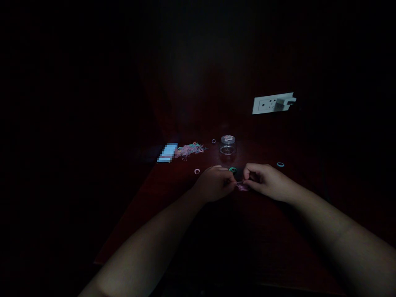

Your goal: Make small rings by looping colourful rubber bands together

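Observation:
My left hand (218, 183) and my right hand (266, 179) meet over the table, fingertips a short gap apart. Both are closed in a pinch, holding a thin pale elastic band (239, 182) stretched between them. Just below it lies a small bunch of pink-purple elastic bands (243, 188), partly hidden by my fingers. Behind the gap sits a green ring-shaped band (233, 169). Farther back stands a clear jar (228, 148) with a patterned lid. Dim light hides the finer detail of the fingers.
A loose pile of colourful elastic bands (190, 151) lies at the back left, beside a bright blurred-out rectangle (168, 152). Single rings lie about: a pinkish one (197, 171), a small one (213, 141), a blue one (280, 164). A wall socket (269, 104) holds a white plug.

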Motion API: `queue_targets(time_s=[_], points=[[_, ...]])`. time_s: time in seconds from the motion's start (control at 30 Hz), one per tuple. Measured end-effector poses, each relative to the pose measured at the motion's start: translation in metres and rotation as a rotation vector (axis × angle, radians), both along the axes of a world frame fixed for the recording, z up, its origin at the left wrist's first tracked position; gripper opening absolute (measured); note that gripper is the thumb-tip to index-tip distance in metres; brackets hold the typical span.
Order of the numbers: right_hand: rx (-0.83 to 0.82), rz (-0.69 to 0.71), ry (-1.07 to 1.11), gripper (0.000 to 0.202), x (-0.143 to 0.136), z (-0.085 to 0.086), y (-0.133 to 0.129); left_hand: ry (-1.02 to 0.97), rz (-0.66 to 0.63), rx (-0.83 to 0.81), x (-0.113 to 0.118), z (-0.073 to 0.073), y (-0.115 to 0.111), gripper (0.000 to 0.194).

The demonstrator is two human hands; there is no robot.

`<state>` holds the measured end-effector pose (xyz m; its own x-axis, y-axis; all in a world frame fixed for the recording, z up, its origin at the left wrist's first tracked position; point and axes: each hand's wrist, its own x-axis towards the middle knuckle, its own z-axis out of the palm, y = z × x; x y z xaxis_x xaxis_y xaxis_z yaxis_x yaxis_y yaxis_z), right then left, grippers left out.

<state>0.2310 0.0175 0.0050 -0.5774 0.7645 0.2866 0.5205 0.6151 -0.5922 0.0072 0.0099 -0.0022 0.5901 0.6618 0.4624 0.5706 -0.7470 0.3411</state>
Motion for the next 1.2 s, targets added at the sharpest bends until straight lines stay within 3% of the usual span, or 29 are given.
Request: queue_targets(time_s=[0.47, 0.83, 1.2], points=[[0.010, 0.016, -0.051, 0.009, -0.0047, 0.0039, -0.0016, 0.063, -0.065, -0.012, -0.0005, -0.0052, 0.0021, 0.012], [0.093, 0.045, 0.002, 0.011, 0.0010, 0.0044, 0.0012, 0.026, -0.028, -0.034, -0.0018, -0.0033, 0.0008, 0.011], [0.020, 0.088, -0.058, 0.011, -0.0042, 0.0038, -0.0018, -0.004, -0.022, -0.018, -0.0016, -0.0032, 0.0008, 0.010]])
